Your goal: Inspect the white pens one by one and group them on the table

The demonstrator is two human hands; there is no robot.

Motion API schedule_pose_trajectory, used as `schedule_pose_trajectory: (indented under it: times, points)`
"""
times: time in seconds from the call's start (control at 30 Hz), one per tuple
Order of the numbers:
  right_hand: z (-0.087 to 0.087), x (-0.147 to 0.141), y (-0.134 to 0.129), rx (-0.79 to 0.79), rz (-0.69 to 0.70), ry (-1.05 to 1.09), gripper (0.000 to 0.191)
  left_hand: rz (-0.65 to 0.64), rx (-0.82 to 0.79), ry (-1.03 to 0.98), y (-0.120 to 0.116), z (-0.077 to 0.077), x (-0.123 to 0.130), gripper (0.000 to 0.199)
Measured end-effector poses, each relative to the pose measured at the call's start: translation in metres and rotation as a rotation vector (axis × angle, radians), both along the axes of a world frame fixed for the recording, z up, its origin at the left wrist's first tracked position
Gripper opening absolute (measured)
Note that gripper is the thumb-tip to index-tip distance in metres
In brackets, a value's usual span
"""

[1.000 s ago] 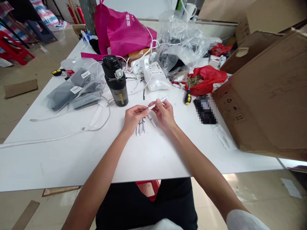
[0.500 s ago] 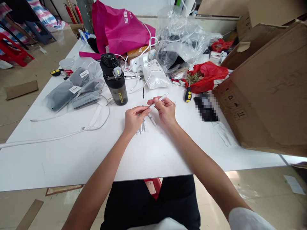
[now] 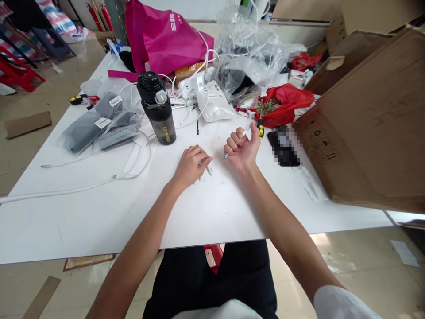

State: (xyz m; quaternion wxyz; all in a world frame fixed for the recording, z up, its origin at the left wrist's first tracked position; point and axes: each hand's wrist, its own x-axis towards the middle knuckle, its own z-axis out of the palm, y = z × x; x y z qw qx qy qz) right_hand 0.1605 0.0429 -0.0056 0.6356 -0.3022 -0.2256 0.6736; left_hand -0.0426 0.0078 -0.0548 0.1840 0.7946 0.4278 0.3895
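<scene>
My right hand (image 3: 244, 150) is closed round a white pen (image 3: 245, 130), palm turned up. The pen's grey tip pokes out below the fingers and its other end is by the thumb. My left hand (image 3: 191, 165) rests low over several white pens (image 3: 209, 171) on the white table (image 3: 219, 208). Its thumb and fingertips are pinched together at one of these pens. The hand covers most of the pens; a few ends show beside and below it.
Beyond my left hand stands a black bottle (image 3: 157, 110); bagged pouches (image 3: 84, 130) and a white cable (image 3: 73, 192) lie to its left. A screwdriver (image 3: 260, 128), a red bag (image 3: 285, 104) and a large cardboard box (image 3: 372, 128) are on the right. A pink bag (image 3: 166, 40) stands behind.
Both hands were together at one white pen. The right hand has drawn it away to the right and turned palm up round it; the left has let go and lowered onto the other pens.
</scene>
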Motion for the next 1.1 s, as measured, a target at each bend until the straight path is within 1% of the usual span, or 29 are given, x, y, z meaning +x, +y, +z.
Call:
schedule_pose_trajectory:
  times: [0.13,0.27,0.33,0.47,0.67,0.8,0.9,1.0,1.1]
  points:
    - [-0.001,0.002,-0.001,-0.025,-0.027,0.045,0.07,0.001,0.005,0.018,0.001,-0.002,-0.002,0.023]
    - [-0.003,0.003,-0.002,-0.075,-0.058,0.022,0.071,0.003,-0.007,0.018,0.002,-0.003,-0.003,0.017]
    - [-0.003,0.003,-0.002,-0.055,-0.064,0.043,0.07,0.012,0.002,0.031,0.002,-0.003,-0.004,0.015]
    - [-0.004,0.005,-0.001,0.028,-0.028,0.084,0.071,0.066,0.02,0.026,0.001,-0.002,-0.003,0.015]
    - [-0.006,0.005,0.0,0.006,-0.039,0.073,0.074,0.184,0.003,-0.151,0.001,0.006,-0.005,0.014]
    - [-0.005,0.004,-0.003,0.012,-0.034,0.069,0.072,0.236,0.001,-0.265,0.001,0.009,-0.007,0.013]
    - [-0.004,0.001,-0.002,0.047,-0.011,0.018,0.068,0.243,-0.017,-0.323,0.002,0.01,-0.008,0.011]
    - [-0.007,-0.007,0.004,0.119,-0.006,-0.07,0.06,0.237,-0.03,-0.325,0.003,0.009,-0.009,0.011]
    - [-0.011,-0.015,0.009,0.225,-0.095,-0.257,0.053,0.238,-0.019,-0.303,0.004,0.007,-0.011,0.011]
